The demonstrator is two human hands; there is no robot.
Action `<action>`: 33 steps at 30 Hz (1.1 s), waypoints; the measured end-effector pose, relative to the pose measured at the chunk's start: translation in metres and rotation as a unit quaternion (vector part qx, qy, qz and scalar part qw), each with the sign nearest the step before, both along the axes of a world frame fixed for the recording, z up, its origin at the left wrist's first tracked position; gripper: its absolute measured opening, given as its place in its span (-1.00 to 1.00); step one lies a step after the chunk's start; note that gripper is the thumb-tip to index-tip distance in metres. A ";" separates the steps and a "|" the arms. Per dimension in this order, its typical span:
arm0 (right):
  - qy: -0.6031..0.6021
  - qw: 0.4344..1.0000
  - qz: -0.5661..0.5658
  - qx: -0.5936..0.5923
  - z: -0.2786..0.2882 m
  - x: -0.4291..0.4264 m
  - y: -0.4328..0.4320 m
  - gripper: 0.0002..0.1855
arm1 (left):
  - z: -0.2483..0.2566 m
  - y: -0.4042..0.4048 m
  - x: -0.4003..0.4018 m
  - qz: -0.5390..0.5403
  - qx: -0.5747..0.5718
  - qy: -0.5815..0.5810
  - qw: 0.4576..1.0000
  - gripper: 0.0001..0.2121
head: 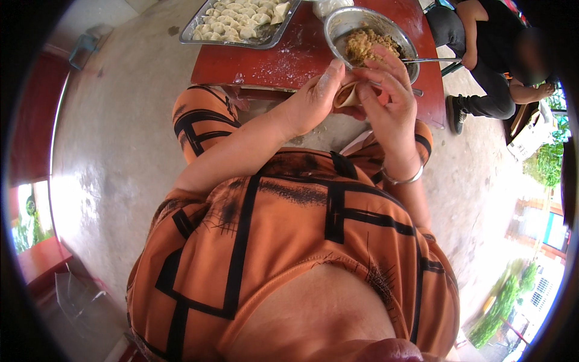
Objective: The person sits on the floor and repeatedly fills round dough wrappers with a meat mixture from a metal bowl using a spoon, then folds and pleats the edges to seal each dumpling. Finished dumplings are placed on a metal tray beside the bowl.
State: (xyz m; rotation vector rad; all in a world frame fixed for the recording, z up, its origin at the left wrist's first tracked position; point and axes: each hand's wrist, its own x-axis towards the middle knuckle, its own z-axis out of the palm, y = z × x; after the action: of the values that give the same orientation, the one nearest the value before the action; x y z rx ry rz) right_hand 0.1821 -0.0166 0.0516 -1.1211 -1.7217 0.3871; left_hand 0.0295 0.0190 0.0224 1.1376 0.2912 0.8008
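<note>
A round dough wrapper point(347, 96), folded over with brownish filling showing inside, is held above the near edge of the red table. My left hand point(312, 100) grips it from the left, its thumb raised and floury. On the other side my right hand point(390, 102), with a bangle at the wrist, pinches the dough between thumb and fingers. Just beyond the hands stands a metal bowl point(334, 34), partly hidden by my right fingers. Minced filling point(362, 45) lies in it, and a metal utensil handle point(432, 60) sticks out to the right.
A metal tray point(258, 44) with rows of dumplings point(235, 18) sits at the table's far left. Flour dusts the red table point(271, 68). A white plastic bag point(332, 6) lies behind the bowl. Another person point(484, 50) sits at the right, close to the table.
</note>
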 end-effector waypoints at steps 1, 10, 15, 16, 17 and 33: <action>-0.008 1.000 -0.001 0.007 0.001 0.001 0.000 -0.79 | 0.001 -0.001 0.000 0.006 0.004 0.006 1.000 -0.29; 0.002 0.999 0.007 0.034 0.008 0.018 0.016 -0.84 | -0.007 0.026 0.015 0.092 0.120 0.074 0.986 -0.33; 0.080 0.987 -0.018 0.137 -0.009 0.039 0.039 -0.92 | 0.008 0.030 0.010 0.165 0.284 0.100 0.939 -0.40; 0.162 0.981 0.003 0.103 -0.012 0.039 0.040 -0.92 | 0.010 0.027 0.009 0.199 0.337 0.107 0.914 -0.43; 0.242 0.967 0.024 0.068 -0.014 0.037 0.040 -0.92 | 0.009 0.026 0.010 0.245 0.362 0.079 0.896 -0.49; 0.492 0.858 0.103 -0.108 -0.053 0.049 0.038 -0.90 | 0.008 0.041 0.031 0.393 0.701 0.266 0.533 -0.68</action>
State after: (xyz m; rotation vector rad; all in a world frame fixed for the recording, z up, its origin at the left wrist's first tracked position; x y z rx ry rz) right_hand 0.2316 0.0213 -0.0011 -0.6645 -0.8733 1.0944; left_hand 0.0606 0.0601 0.0302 2.9581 0.7628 1.5532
